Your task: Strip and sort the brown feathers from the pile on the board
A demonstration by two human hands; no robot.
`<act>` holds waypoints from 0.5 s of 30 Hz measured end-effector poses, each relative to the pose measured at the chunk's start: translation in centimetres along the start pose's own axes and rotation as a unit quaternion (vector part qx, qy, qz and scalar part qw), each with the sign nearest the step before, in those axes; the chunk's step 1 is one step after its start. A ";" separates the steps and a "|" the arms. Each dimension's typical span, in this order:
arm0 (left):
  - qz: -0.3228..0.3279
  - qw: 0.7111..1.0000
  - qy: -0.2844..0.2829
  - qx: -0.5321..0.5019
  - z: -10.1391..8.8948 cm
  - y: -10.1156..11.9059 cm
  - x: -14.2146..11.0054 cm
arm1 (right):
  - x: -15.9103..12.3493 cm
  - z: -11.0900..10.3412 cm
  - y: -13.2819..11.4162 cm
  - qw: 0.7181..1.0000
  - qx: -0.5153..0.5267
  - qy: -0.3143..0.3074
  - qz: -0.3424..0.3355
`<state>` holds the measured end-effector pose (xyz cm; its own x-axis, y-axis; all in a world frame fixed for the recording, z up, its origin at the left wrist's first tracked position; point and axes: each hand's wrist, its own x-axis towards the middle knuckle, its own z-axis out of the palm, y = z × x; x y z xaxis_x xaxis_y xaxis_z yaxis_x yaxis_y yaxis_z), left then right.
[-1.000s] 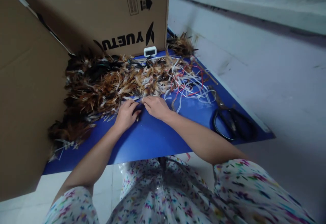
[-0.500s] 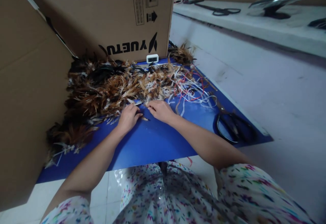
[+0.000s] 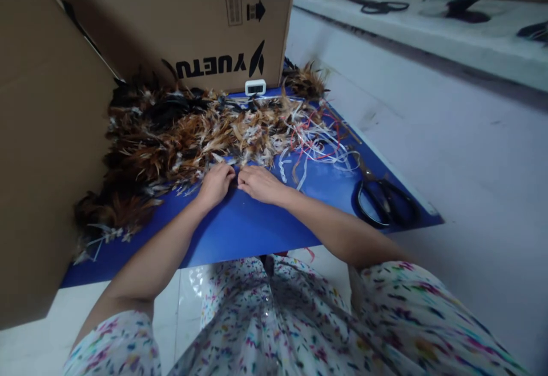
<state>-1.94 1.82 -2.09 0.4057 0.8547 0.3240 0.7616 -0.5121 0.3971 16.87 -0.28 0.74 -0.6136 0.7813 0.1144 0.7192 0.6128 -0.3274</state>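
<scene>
Close together at the near edge of a heap of brown, black and pale feathers (image 3: 171, 142), both hands work low over the blue tabletop (image 3: 240, 225). My left hand (image 3: 217, 185) is closed, with thumb and fingers pinched together. My right hand (image 3: 262, 184) is closed too, its fingertips almost meeting the left ones. Anything between the fingertips is too small or hidden to make out. Pale feather tips lie just beyond my left fingers. Tangled white and red strips (image 3: 319, 139) lie beyond my right hand.
Black-handled scissors (image 3: 383, 196) lie at the table's right side. A small white digital display (image 3: 256, 87) stands before a large cardboard box (image 3: 192, 16). Another cardboard panel (image 3: 47, 153) borders the left. A ledge (image 3: 411, 28) on the right bears another pair of scissors (image 3: 381, 6).
My hands have drawn closer together, the right one moving left. A small feather that poked out below my left fingers is out of sight. The whole view has shifted slightly.
</scene>
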 end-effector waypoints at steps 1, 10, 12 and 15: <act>-0.005 1.000 0.007 -0.016 0.0 0.0 0.0 | 0.0 0.0 0.0 1.000 0.001 -0.005 -0.001; 0.030 0.986 0.112 -0.121 -0.8 -0.7 0.2 | 0.4 -2.0 3.5 0.954 0.294 0.007 0.051; 0.052 0.982 0.117 -0.139 -1.0 -0.4 0.2 | 0.4 -2.6 4.0 0.932 0.355 0.004 0.070; 0.068 0.978 0.085 -0.178 -1.1 0.4 0.1 | 0.0 -3.1 4.0 0.915 0.395 0.011 0.081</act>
<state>-2.19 1.59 -1.02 0.3778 0.7662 0.5198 0.4698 -0.6424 0.6055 20.81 2.55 2.33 -0.5071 0.8616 0.0209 0.3346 0.2191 -0.9165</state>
